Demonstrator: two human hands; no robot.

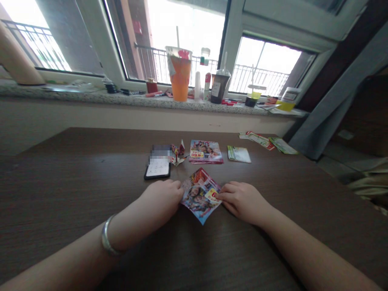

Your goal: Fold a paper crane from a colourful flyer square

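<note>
A square sheet of printed flyer paper lies cornerwise on the brown table, its near corner curling slightly upward. At its left corner my left hand is closed on the paper, the fingertips mostly hidden behind the knuckles. My right hand pinches the right corner, thumb below and fingers on top. Just beyond the sheet are a stack of similar printed papers, a folded paper crane and a phone with a lit screen.
Right of the stack lies a small pad of cards. Several green and red leaflets are spread at the far right of the table. On the windowsill stand a large orange drink cup, a dark drink cup and small bottles.
</note>
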